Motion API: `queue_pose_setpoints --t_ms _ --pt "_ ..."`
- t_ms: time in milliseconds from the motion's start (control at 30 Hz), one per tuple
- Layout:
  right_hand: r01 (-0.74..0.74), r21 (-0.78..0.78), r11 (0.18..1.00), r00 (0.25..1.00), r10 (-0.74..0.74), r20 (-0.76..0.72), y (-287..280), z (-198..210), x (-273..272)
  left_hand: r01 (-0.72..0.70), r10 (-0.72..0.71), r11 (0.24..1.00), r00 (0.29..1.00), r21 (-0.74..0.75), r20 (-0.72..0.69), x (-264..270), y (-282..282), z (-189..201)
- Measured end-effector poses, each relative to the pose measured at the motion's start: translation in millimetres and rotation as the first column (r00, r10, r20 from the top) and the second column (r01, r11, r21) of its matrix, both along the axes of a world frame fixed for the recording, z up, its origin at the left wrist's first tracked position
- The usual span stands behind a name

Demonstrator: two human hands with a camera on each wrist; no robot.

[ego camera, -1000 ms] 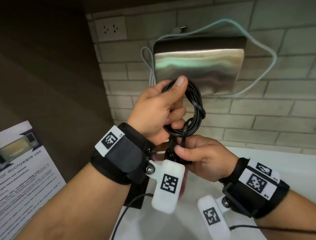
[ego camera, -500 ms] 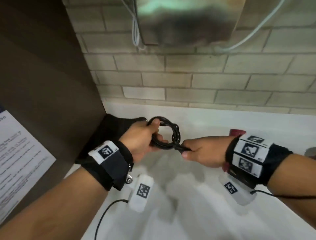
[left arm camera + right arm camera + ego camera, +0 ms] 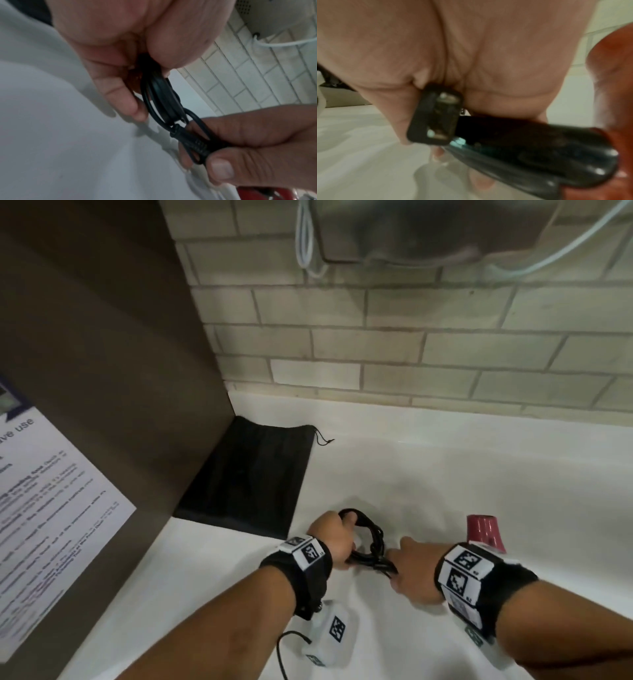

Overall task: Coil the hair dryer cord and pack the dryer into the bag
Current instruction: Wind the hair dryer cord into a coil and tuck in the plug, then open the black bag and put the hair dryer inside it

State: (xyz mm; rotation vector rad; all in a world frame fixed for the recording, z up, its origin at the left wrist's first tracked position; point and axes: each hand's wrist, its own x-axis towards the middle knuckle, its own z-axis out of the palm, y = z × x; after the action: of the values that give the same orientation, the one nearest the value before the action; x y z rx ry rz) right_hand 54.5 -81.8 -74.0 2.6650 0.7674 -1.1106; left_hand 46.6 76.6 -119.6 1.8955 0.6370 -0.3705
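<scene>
1. We have brought the coiled cord (image 3: 364, 539) down from chest height in front of the wall to just above the white counter (image 3: 445, 474), low in the head view at about 6 o'clock.
2. Our left hand (image 3: 330, 541) is clenched around the coil, thumb over its top and fingers curled through the loops; the left wrist view shows the bundle pinched tight.
3. Our right hand (image 3: 412, 568) grasps the plug (image 3: 435, 119) end at the coil's 4 o'clock side, thumb and fingers closed on the strain relief, prongs peeking out under the palm.
4. The hair dryer (image 3: 484, 532) shows its red nozzle just beyond our right wrist, at 3 o'clock from the coil; its black handle lies close under the right palm.
5. The black drawstring bag (image 3: 253, 481) lies flat in the corner at 10 o'clock from our hands, near but untouched.
6. We judge coiling finished, so packing comes next: opening the bag's mouth without letting the loops spring loose.
</scene>
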Motion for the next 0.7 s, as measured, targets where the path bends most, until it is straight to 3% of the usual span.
queue_pose_setpoints --t_ms 100,200,367,467,600,700 --pt "0.023 0.06 0.998 0.999 -0.025 0.025 -4.6 -10.1 -0.6 0.103 -0.101 0.966 0.995 0.239 -0.02 2.4 -6.3 -4.5" --pt "0.014 0.086 0.996 0.997 -0.021 0.077 -8.6 -18.6 -2.6 0.229 -0.233 0.878 0.972 0.42 -0.042 2.0 -12.0 -9.7" --pt "-0.046 0.036 0.998 0.991 0.041 0.124 -11.3 -21.0 -5.7 0.428 -0.431 0.712 0.892 0.557 -0.134 4.4 -12.4 -17.5" --pt "-0.042 0.08 0.996 0.987 0.029 0.16 -12.9 -17.9 -8.0 0.411 -0.427 0.704 0.897 0.579 -0.117 2.6 -5.9 -9.1" --pt "0.006 0.137 0.991 0.996 -0.018 0.088 -15.8 -0.1 -10.4 0.306 -0.321 0.744 0.943 0.594 -0.084 8.8 35.1 9.2" --pt "0.038 0.159 0.986 0.996 -0.05 0.069 -20.0 27.6 -4.9 0.218 -0.193 0.614 0.973 0.759 -0.124 17.0 87.3 16.1"
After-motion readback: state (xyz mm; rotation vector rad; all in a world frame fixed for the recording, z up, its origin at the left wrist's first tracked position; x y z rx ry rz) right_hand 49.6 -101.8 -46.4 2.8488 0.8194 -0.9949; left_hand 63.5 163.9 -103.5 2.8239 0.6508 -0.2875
